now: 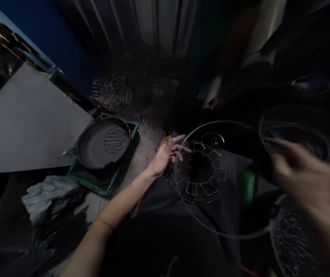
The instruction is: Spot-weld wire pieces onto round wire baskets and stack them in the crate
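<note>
My left hand [172, 151] reaches over my lap with its fingers spread, the fingertips at the left side of a large thin wire hoop [241, 237]. Whether the fingers bear on the hoop I cannot make out. Under the hoop, a round wire frame [196, 184] with inner and outer rings and short crosspieces lies on dark cloth. My right hand [304, 175] is smeared by motion near the hoop's right side; its grip is unclear. A small shiny ring [213, 139] shows just beyond the frame.
At left, a dark round pan [103, 148] holding bent wire rests on a green crate [107, 189]. Small metal pieces [293, 238] fill a container at lower right; a round basin [297, 129] stands above it. Wire pieces [113, 94] litter the floor. A grey panel [29, 123] stands left.
</note>
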Available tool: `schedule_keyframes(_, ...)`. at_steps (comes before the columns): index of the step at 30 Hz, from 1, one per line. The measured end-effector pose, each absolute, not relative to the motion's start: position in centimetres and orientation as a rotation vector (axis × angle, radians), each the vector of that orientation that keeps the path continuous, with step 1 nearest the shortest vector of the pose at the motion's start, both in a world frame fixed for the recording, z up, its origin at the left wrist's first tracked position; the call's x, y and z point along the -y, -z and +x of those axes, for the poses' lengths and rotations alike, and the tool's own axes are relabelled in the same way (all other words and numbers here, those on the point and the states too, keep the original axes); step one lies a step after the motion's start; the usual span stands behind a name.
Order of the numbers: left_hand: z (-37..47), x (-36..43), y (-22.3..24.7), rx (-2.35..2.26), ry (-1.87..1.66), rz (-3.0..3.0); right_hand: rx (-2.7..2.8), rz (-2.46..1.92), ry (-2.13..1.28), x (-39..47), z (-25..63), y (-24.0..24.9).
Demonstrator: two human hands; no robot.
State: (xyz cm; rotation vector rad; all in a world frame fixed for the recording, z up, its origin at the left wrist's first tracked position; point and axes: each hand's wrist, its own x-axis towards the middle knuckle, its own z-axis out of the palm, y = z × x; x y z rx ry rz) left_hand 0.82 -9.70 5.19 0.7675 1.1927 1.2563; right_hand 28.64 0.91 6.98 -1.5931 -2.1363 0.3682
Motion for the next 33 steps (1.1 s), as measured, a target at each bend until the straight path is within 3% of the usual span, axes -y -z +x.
schedule_keyframes(5, -1.3, 9.8, 0.1, -1.748, -1.084, 0.938, 2.08, -1.686, -0.614, 0.5, 25.9, -1.0)
schedule_keyframes(9, -1.2, 9.2, 3.8, -1.953, -0.89, 1.262, 2.146, -1.636, -0.581, 0.3, 26.0, 2.0)
schedule_keyframes(21, -0.5, 9.4, 6.2, -2.047, -0.686, 1.426, 2.232, -1.74, -0.694, -1.0, 27.0, 2.3)
schedule_keyframes(28, 0.1, 10.0, 7.8, -2.138, -0.857, 1.372, 2.085, -1.756, -1.099, -1.7, 28.7, 3.9)
schedule_keyframes(33, 0.0, 10.1, 9.2, -2.148, -0.892, 1.425, 1.883, -1.642, -0.933, 0.1, 28.9, 4.8)
